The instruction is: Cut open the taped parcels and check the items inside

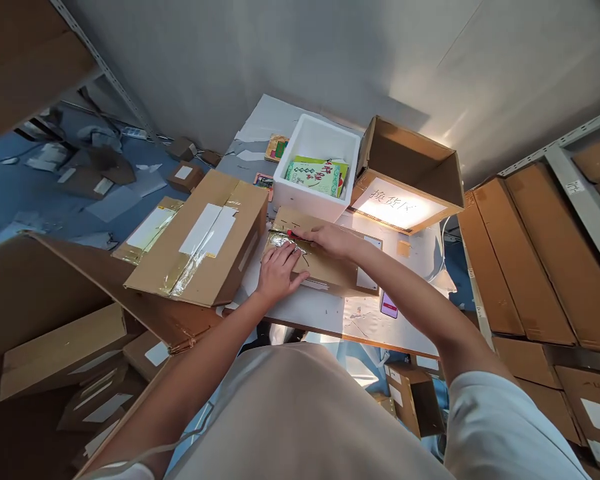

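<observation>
A taped cardboard box (330, 261) lies on the table in front of me. My left hand (279, 272) rests on its left end, fingers spread over the shiny tape and thumb pointing right. Just beyond it, my right hand (327, 239) is closed around a small red box cutter (291, 233), held low against the top of the carton. Most of the cutter is hidden by the fingers. A dark line runs along the tape to its left. White labels show on the right end of the carton.
A larger taped carton (205, 233) stands close on the left. Behind are a white foam box (305, 200) with booklets and an open carton (407, 190) with a handwritten sheet. A phone (389, 305) lies near the front edge. Shelves of cartons (535, 247) flank the right.
</observation>
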`<control>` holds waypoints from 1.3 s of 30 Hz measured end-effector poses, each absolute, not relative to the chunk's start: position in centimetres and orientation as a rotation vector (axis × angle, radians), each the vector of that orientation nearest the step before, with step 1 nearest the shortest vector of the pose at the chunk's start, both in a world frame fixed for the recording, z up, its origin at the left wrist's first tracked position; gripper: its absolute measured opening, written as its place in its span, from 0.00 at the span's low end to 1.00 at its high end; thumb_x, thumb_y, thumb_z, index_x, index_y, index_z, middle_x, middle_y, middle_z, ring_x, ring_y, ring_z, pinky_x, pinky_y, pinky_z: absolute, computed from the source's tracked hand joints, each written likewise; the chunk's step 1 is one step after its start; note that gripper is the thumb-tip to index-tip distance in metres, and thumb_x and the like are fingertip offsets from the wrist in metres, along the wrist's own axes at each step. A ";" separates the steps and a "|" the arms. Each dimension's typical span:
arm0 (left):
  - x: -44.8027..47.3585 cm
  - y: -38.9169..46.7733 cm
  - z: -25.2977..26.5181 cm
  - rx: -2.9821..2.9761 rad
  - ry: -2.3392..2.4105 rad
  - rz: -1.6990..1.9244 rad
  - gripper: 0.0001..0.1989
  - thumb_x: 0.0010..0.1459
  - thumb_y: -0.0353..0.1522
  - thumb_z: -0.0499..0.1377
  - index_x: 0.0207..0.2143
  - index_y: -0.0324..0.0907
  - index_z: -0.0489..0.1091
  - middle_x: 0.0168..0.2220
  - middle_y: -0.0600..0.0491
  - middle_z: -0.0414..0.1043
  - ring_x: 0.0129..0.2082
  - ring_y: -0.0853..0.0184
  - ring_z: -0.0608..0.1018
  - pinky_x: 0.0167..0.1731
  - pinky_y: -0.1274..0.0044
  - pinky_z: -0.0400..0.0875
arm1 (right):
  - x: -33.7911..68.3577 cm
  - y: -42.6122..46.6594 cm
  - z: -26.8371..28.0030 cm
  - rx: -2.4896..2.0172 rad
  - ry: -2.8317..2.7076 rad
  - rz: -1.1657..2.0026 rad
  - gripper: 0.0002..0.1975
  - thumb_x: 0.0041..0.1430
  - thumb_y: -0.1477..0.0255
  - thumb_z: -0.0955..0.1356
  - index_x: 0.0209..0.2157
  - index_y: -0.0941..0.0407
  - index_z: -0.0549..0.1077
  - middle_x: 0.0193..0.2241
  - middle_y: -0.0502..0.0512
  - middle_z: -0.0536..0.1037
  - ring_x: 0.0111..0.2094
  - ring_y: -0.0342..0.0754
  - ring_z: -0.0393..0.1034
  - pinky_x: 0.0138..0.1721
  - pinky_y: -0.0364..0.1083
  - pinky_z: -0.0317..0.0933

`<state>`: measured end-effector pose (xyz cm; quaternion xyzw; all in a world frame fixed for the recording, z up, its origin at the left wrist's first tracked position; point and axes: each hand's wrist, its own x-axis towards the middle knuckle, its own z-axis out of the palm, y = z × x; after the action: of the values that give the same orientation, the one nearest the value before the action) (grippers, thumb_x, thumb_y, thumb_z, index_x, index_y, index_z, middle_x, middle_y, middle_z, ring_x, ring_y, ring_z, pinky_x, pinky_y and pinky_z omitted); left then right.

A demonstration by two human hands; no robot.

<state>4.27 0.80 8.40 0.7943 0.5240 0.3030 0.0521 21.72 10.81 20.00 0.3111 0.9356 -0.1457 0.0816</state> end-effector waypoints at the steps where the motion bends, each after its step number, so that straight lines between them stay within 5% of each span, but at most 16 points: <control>1: 4.3 0.9 8.5 2.409 1.593 0.919 0.27 0.56 0.46 0.56 0.53 0.41 0.67 0.54 0.41 0.68 0.58 0.53 0.66 0.55 0.62 0.57 | 21.4 10.8 20.1 0.897 2.766 -0.357 0.28 0.63 0.79 0.56 0.64 0.53 0.54 0.41 0.57 0.79 0.36 0.48 0.71 0.36 0.43 0.60; 7: 4.5 1.1 8.6 2.396 1.616 0.887 0.26 0.57 0.46 0.55 0.54 0.42 0.67 0.54 0.42 0.68 0.58 0.52 0.66 0.56 0.62 0.56 | 19.7 10.5 20.7 0.851 2.607 -0.014 0.30 0.64 0.78 0.55 0.66 0.51 0.47 0.38 0.60 0.78 0.35 0.50 0.71 0.32 0.43 0.57; 11: 4.5 1.2 8.5 2.411 1.636 0.858 0.27 0.57 0.48 0.54 0.53 0.42 0.67 0.54 0.41 0.69 0.58 0.53 0.66 0.55 0.62 0.56 | 19.9 10.5 20.1 0.887 2.619 -0.061 0.28 0.67 0.72 0.55 0.66 0.48 0.46 0.40 0.60 0.77 0.34 0.50 0.71 0.32 0.43 0.56; 20: 4.6 1.4 8.2 2.431 1.633 0.810 0.27 0.57 0.48 0.53 0.53 0.41 0.67 0.56 0.41 0.67 0.60 0.53 0.65 0.56 0.62 0.54 | 20.7 10.2 19.7 0.989 2.590 -0.078 0.30 0.65 0.74 0.58 0.66 0.49 0.44 0.39 0.60 0.77 0.35 0.51 0.72 0.33 0.43 0.57; 32: 4.3 1.2 8.2 2.498 1.671 0.724 0.28 0.57 0.49 0.53 0.53 0.41 0.67 0.55 0.41 0.67 0.59 0.53 0.65 0.55 0.63 0.55 | 22.6 9.2 21.8 0.956 2.481 -0.139 0.26 0.65 0.73 0.59 0.64 0.48 0.55 0.41 0.62 0.77 0.38 0.54 0.72 0.33 0.45 0.57; 39: 4.6 1.2 8.1 2.486 1.682 0.712 0.29 0.57 0.52 0.52 0.53 0.43 0.67 0.56 0.41 0.67 0.59 0.53 0.65 0.56 0.63 0.53 | 33.9 7.5 24.7 1.100 2.131 -0.245 0.32 0.59 0.78 0.62 0.63 0.41 0.56 0.41 0.58 0.78 0.34 0.50 0.72 0.32 0.44 0.54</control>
<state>4.63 1.17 8.12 0.8055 0.5451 0.2306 0.0283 33.88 7.46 24.74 0.4262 0.8256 -0.0948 0.3575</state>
